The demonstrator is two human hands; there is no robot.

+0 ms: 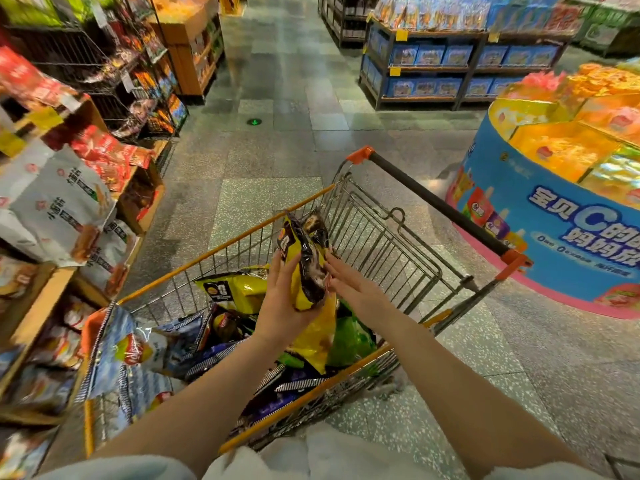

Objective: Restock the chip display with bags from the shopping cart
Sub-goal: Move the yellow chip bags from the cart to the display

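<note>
The person stands over the shopping cart [388,237] with both bare arms stretched out above its basket. The left hand [284,306] holds a yellow and black chip bag [304,261] upright from underneath: the palm cups the bottom end, the fingers [277,271] run up the bag's left face and the thumb bends round the lower edge on the near side. The right hand [349,282] comes in from the other side with its fingers nearly straight and close together, their tips against the bag's right edge; the picture is smeared just there, so whether they pinch the wrapper or only touch it I cannot tell. The bag stands above the cart's middle, its crimped top reaching well past both sets of fingertips toward the wire back of the basket. Directly below the hands lie more bags: a yellow one [239,289] just left of the left wrist, a green one [349,341] under the right wrist, and blue ones [121,355] piled at the near left corner. To the left of the left arm stand the shelves [45,292], with white and red bags leaning in cardboard trays.
</note>
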